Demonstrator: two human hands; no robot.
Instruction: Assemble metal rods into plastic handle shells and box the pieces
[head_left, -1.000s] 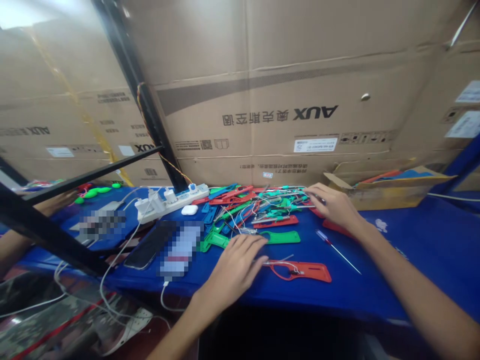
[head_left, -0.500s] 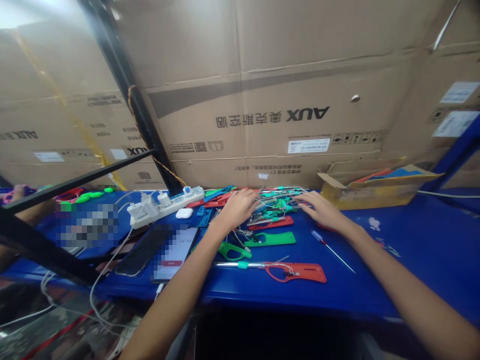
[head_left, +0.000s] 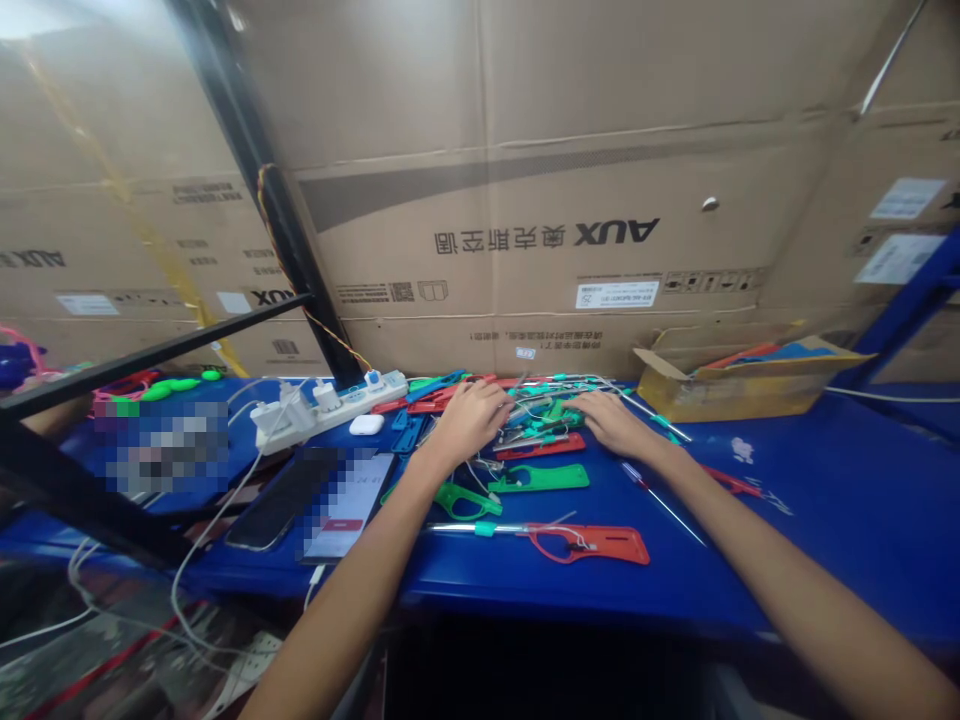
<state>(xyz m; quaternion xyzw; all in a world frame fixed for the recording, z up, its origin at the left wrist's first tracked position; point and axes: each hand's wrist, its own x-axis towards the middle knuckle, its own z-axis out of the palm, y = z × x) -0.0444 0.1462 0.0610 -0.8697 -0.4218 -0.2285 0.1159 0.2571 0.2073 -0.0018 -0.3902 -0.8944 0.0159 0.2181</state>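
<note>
My left hand (head_left: 469, 422) rests on the near side of a heap of coloured plastic-handled tools with wires (head_left: 544, 410), its fingers curled down into the heap. My right hand (head_left: 611, 420) lies flat on the heap's right part, and a thin metal rod (head_left: 660, 425) juts out from beside it. Whether either hand grips something is hidden. Below them lie a green plastic handle (head_left: 538, 478), a green clip-shaped handle (head_left: 466, 501), and an orange-red handle with a metal rod (head_left: 589, 543). A red-handled screwdriver (head_left: 660, 517) lies under my right forearm.
A white power strip (head_left: 326, 412) with chargers, a white earbud case (head_left: 366, 424) and two phones (head_left: 281, 498) stand left on the blue table (head_left: 750, 560). A cardboard tray (head_left: 750, 393) sits right. Large cartons stand behind. A black metal bar (head_left: 90, 360) crosses the left.
My left hand has moved from the table's near side up onto the heap. My right hand has slid left, closer to it, and a metal rod now juts out to its right.
</note>
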